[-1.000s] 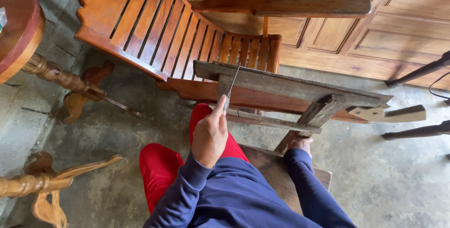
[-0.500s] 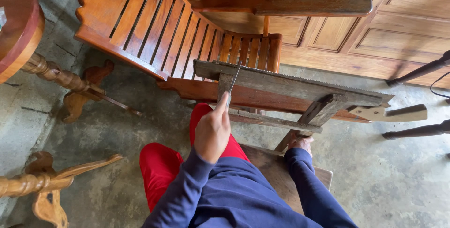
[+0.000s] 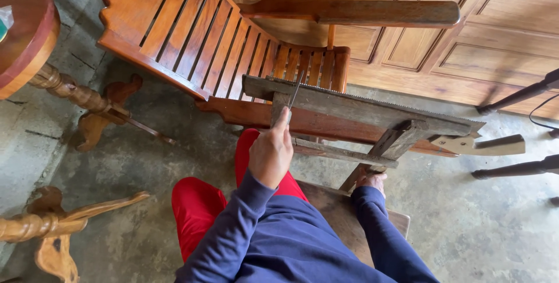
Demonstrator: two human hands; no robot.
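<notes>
My left hand (image 3: 271, 155) is shut on a thin metal file (image 3: 296, 89), whose tip rests on the toothed edge of a saw blade (image 3: 372, 101). The blade is clamped teeth-up between two grey wooden boards (image 3: 349, 108) of a rough wooden frame. The saw's pale handle (image 3: 474, 144) sticks out at the right end. My right hand (image 3: 371, 180) is lower down and grips the frame's slanted wooden leg (image 3: 384, 146). I sit on a wooden stool (image 3: 332, 207), in red trousers and a blue top.
A slatted orange-brown wooden chair (image 3: 198, 32) lies tipped behind the frame. A round wooden table (image 3: 23, 38) with a turned leg stands at left. Another turned leg (image 3: 52, 225) is at lower left. Panelled wooden doors (image 3: 501, 38) and dark tripod legs (image 3: 518, 166) are at right. The floor is concrete.
My left hand with the file has shifted very slightly along the blade. My right hand stays on the frame leg.
</notes>
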